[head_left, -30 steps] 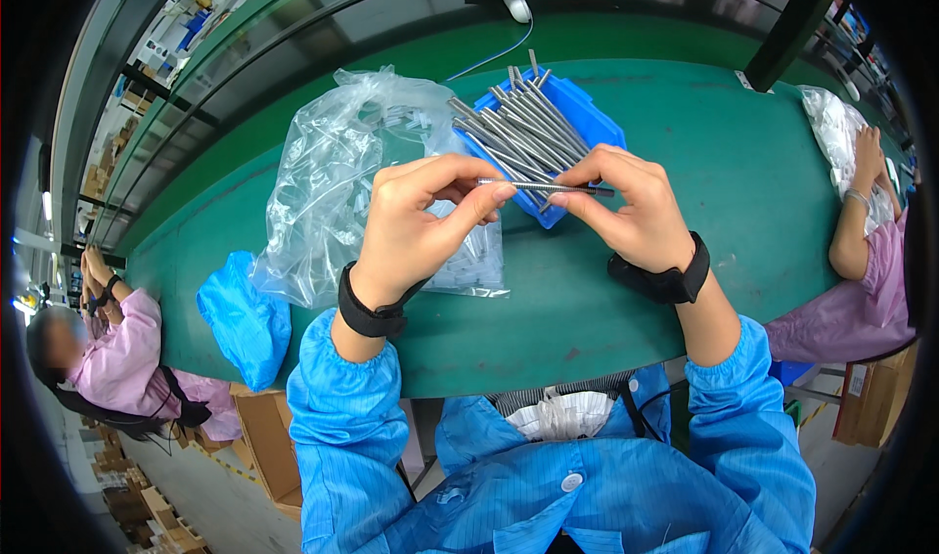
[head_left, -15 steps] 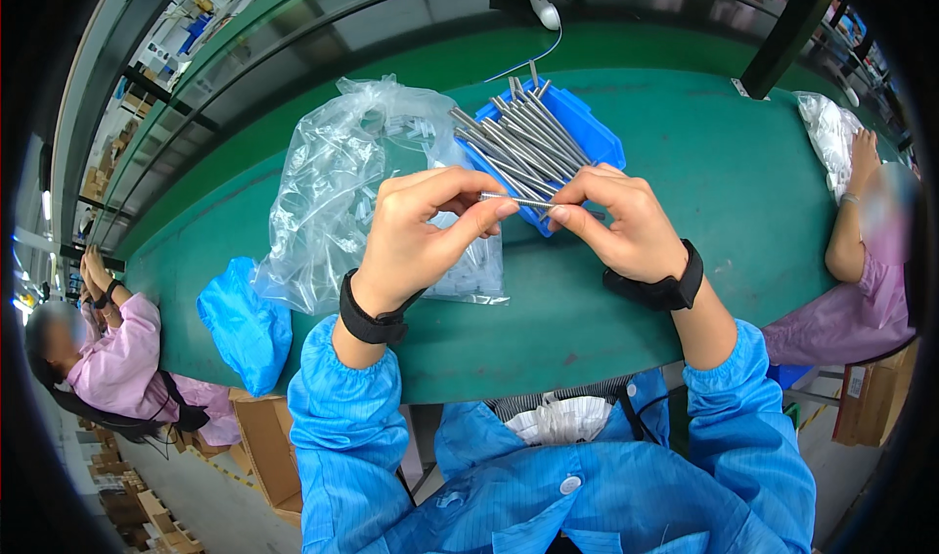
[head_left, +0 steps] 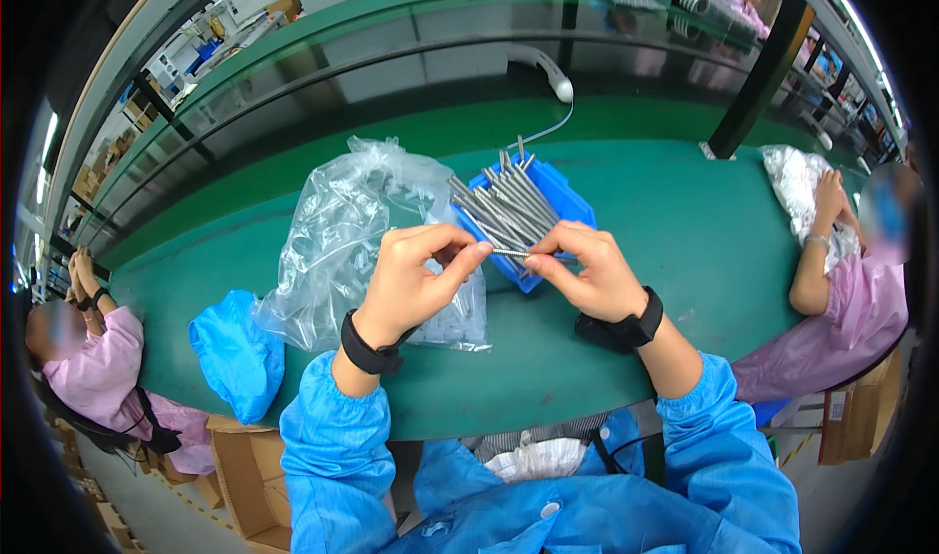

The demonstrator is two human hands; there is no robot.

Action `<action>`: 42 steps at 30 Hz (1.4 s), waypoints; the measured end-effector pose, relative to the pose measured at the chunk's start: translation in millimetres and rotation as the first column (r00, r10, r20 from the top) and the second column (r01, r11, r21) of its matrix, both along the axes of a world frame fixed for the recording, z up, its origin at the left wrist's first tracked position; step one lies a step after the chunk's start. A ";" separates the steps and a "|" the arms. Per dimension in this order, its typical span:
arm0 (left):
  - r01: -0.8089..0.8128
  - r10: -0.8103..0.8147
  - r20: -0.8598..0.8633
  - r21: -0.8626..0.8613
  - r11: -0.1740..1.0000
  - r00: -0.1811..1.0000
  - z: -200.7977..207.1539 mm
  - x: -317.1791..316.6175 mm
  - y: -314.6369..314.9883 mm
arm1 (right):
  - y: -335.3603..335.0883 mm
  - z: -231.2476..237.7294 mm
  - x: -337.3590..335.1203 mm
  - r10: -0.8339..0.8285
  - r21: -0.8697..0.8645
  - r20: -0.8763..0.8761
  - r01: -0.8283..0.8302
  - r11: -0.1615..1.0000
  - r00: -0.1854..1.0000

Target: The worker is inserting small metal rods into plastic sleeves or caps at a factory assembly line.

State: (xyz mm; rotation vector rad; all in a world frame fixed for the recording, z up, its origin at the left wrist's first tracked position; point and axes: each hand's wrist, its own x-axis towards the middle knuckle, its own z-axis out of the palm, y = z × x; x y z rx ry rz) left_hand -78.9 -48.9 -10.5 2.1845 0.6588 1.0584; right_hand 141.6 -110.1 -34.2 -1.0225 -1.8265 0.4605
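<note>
The person's left hand (head_left: 416,272) pinches the left end of 1 thin metal rod (head_left: 511,252) between thumb and forefinger; the right hand (head_left: 590,272) pinches the same rod farther right, also with thumb and forefinger, and its other fingers are curled; the rod lies roughly level between the 2 hands, in front of the near edge of a blue bin (head_left: 570,200), with its right end mostly hidden by the right fingers; the bin stands on the green worktop (head_left: 548,378) and holds a heap of grey metal rods (head_left: 511,200), several jutting over its far and left rims; left of the bin lies a crumpled clear plastic bag (head_left: 323,236) with small clear pieces in it, its near right part partly behind the left hand; farther left and nearer is a blue fabric bundle (head_left: 240,354); a white device (head_left: 559,86) with a thin cord is beyond the bin; black bands (head_left: 370,347) circle both wrists; at the far right a co-worker in pink (head_left: 856,305) has their hands at a whitish plastic bag (head_left: 794,187); another person in pink (head_left: 98,358) sits at the left.
</note>
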 end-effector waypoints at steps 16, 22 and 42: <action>-0.302 0.252 -0.348 -0.098 0.948 0.903 -25.8 -69.7 65.9 | 162.4 44.1 94.7 -0.314 -0.455 0.099 0.324 0.829 0.944; -0.151 0.205 -0.390 0.165 0.975 0.898 -62.2 -62.0 67.4 | 92.3 59.3 37.8 0.025 -0.333 0.246 0.060 0.941 0.969; -0.162 0.233 -0.380 0.210 0.964 0.895 -50.9 -49.3 61.5 | 52.4 8.6 1.9 -0.215 0.024 0.598 0.251 0.968 0.772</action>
